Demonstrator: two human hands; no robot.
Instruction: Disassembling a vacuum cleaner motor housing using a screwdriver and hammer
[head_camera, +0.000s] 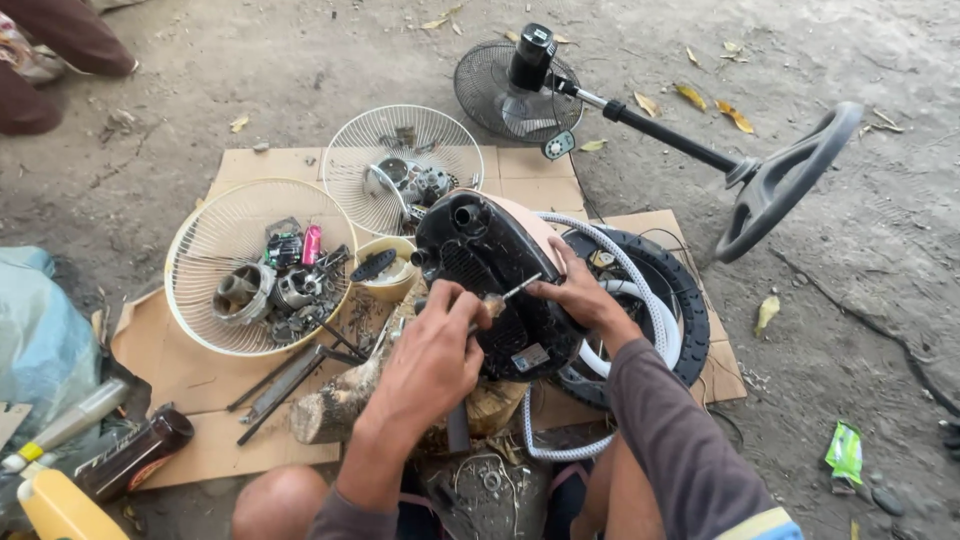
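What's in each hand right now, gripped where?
Left hand grips a screwdriver by its handle, the shaft pointing right. Right hand steadies the black fan motor housing at its right edge.

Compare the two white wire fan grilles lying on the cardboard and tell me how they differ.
The nearer grille looks larger and cream-tinted; the farther grille looks smaller and whiter. The nearer grille holds a denser pile: metal motor parts, a pink piece and dark bits. The farther grille holds fewer parts, mostly grey metal, and its right edge is partly hidden behind the black fan housing. Both lie dished upward on the cardboard, serving as trays for loose parts.
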